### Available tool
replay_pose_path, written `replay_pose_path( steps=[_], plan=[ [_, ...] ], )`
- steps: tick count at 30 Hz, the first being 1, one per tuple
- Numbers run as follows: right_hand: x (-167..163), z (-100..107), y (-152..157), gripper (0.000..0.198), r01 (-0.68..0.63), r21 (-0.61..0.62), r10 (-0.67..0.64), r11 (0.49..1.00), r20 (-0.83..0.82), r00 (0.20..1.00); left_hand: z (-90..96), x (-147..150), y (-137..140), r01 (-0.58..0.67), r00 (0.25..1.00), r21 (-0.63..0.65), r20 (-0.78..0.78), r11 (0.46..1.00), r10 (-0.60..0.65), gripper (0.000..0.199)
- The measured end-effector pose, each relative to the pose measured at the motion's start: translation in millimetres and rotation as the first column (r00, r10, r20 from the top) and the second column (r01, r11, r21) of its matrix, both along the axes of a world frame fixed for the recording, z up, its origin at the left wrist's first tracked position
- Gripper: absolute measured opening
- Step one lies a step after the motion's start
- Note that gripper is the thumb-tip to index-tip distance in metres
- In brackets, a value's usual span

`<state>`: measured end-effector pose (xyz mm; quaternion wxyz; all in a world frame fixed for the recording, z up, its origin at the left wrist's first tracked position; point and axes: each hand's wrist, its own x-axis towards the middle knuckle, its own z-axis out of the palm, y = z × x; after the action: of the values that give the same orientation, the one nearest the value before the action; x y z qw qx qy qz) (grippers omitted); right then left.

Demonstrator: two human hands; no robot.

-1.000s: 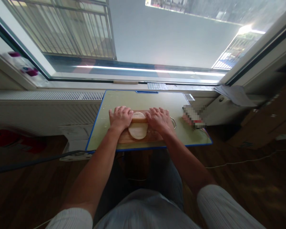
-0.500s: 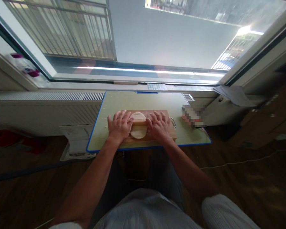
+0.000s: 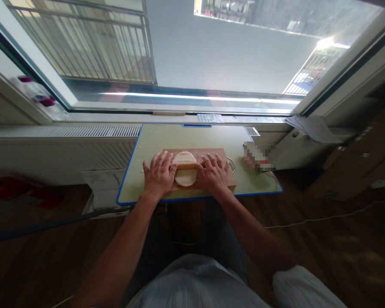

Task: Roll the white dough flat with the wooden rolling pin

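Left hand [image 3: 159,173] and right hand [image 3: 214,171] sit apart, fingers spread over the rolling pin [image 3: 185,165] ends, not wrapped. Pin lies across dough disc [image 3: 185,179] on wooden board [image 3: 231,179]. Uneven pressure could thin one side; stickiness might lift it. Metal handle [image 3: 234,165] juts out near right hand; blurred item [image 3: 259,157] farther right on table [image 3: 192,137].

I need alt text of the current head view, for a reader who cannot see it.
The left hand and right hand rest on a rolling pin lying across flat, round dough on a wooden board. The board is on a blue-edged table before a window.
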<state>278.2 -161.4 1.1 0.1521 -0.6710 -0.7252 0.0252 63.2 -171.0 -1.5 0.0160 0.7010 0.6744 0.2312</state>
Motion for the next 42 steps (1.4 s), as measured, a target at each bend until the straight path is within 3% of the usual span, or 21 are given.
replay_pose_path(
  steps=[12,28,35,42],
  plan=[
    [-5,7,29,0.054,-0.010,0.005,0.011,1.000,-0.019,1.000,6.1,3,31,-0.048,0.999,-0.031,0.001,0.998,0.048,0.053],
    [-7,8,56,0.048,-0.037,0.125,0.031,0.991,0.051,0.998,8.4,4,59,-0.079,0.997,-0.037,-0.010,0.996,0.079,0.046],
    [-10,22,63,0.047,-0.066,0.088,0.055,0.994,0.120,0.991,11.2,6,73,-0.098,0.995,-0.030,-0.022,0.995,0.097,0.043],
    [-3,22,85,0.045,-0.155,0.038,0.144,0.987,0.208,0.967,18.0,6,92,-0.127,0.991,-0.093,-0.046,0.988,0.123,0.042]
  ],
)
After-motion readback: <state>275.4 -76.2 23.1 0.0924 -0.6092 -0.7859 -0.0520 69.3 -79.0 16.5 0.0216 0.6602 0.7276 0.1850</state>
